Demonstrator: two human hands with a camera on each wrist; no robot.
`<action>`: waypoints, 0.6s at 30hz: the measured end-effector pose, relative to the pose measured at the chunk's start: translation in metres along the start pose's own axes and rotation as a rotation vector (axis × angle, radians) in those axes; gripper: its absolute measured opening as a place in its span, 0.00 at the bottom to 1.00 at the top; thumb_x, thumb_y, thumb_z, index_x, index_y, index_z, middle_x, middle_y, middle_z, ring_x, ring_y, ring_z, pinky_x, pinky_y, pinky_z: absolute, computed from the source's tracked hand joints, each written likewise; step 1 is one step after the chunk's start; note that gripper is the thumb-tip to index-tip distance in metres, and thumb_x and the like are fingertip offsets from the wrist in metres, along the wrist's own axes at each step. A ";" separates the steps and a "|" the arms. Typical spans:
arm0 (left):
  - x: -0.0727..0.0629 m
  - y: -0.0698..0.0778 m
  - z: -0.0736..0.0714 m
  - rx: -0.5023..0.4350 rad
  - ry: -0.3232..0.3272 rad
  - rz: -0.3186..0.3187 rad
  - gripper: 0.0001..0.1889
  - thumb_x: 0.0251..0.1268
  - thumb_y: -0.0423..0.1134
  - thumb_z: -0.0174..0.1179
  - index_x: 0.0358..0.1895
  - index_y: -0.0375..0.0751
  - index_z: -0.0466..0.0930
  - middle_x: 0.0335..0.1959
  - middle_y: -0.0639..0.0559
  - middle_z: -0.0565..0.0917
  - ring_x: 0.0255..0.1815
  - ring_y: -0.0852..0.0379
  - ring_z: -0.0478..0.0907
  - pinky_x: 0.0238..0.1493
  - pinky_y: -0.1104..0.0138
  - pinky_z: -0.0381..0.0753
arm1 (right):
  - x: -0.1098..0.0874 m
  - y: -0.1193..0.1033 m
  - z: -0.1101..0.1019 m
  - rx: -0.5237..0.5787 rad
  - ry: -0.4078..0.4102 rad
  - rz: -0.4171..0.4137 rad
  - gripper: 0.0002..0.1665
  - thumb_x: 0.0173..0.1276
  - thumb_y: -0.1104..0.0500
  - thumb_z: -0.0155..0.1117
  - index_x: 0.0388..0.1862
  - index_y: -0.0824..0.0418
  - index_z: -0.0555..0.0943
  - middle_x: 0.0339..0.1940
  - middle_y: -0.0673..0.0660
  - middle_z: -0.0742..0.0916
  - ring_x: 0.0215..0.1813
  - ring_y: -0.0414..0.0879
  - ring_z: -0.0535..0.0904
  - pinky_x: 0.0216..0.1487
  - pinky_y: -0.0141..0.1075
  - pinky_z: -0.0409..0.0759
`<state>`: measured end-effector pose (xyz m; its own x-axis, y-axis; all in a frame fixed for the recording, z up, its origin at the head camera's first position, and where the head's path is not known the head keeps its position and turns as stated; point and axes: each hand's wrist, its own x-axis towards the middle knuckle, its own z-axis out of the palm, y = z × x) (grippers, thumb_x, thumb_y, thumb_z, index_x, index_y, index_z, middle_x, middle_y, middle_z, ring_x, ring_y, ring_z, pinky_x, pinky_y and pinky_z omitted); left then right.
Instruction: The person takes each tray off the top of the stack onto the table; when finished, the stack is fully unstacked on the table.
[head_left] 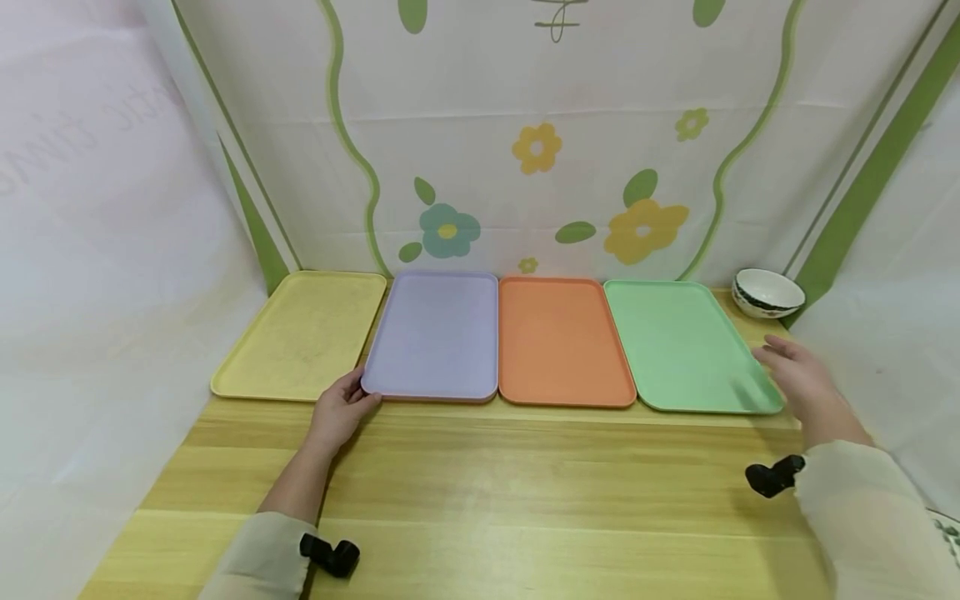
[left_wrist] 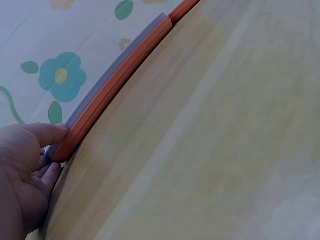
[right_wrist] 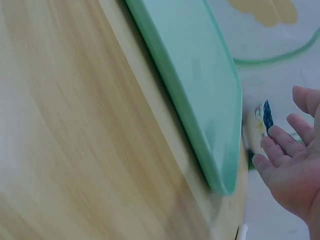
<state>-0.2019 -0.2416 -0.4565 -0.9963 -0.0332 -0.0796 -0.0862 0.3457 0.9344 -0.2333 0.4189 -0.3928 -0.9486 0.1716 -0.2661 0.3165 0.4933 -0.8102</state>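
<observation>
My left hand [head_left: 339, 414] is at the near left corner of the purple tray [head_left: 435, 333]. In the left wrist view, the thumb lies on the rim of the purple tray [left_wrist: 111, 70], and the fingers curl against the corner below. Orange edges [left_wrist: 112, 85] show directly beneath the purple tray. Further right lie an orange tray [head_left: 562, 342] and a green tray [head_left: 686, 346]. My right hand [head_left: 802, 379] hovers beside the green tray's right edge, holding nothing. Its fingers are spread and loosely bent in the right wrist view.
A yellow tray [head_left: 303, 333] lies at the far left of the row. Behind the right hand, a white patterned bowl [head_left: 768, 293] stands in the back right corner. The wooden table [head_left: 510, 492] is bounded by a flowered cloth [head_left: 480, 142] at the back and white cloth sides.
</observation>
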 end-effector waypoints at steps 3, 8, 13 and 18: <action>0.000 0.000 0.000 0.005 0.002 -0.001 0.36 0.69 0.32 0.59 0.76 0.30 0.53 0.74 0.31 0.61 0.76 0.42 0.59 0.72 0.57 0.65 | 0.000 -0.012 0.016 -0.003 -0.025 -0.058 0.50 0.76 0.35 0.41 0.79 0.66 0.38 0.79 0.73 0.47 0.75 0.75 0.46 0.75 0.66 0.50; 0.000 0.000 0.000 0.010 0.003 -0.002 0.36 0.69 0.32 0.59 0.76 0.30 0.53 0.74 0.31 0.61 0.76 0.41 0.59 0.72 0.57 0.65 | 0.001 -0.032 0.049 0.007 -0.081 -0.123 0.47 0.78 0.38 0.40 0.80 0.65 0.38 0.79 0.74 0.50 0.76 0.73 0.49 0.75 0.65 0.53; -0.001 -0.001 0.001 0.008 0.000 0.001 0.36 0.69 0.33 0.59 0.76 0.29 0.53 0.74 0.31 0.60 0.76 0.41 0.59 0.72 0.57 0.65 | 0.000 -0.048 0.084 0.053 -0.083 -0.186 0.45 0.78 0.41 0.43 0.80 0.65 0.44 0.78 0.72 0.57 0.73 0.57 0.64 0.75 0.51 0.65; -0.001 -0.002 0.000 0.007 0.001 0.004 0.36 0.69 0.32 0.59 0.75 0.29 0.53 0.74 0.31 0.60 0.76 0.41 0.59 0.72 0.57 0.64 | -0.005 -0.065 0.121 0.146 -0.115 -0.232 0.39 0.79 0.48 0.47 0.79 0.66 0.49 0.76 0.71 0.62 0.64 0.38 0.69 0.68 0.31 0.74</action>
<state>-0.2012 -0.2419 -0.4582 -0.9966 -0.0332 -0.0755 -0.0824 0.3521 0.9323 -0.2498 0.2826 -0.4017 -0.9928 -0.0330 -0.1152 0.0942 0.3786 -0.9208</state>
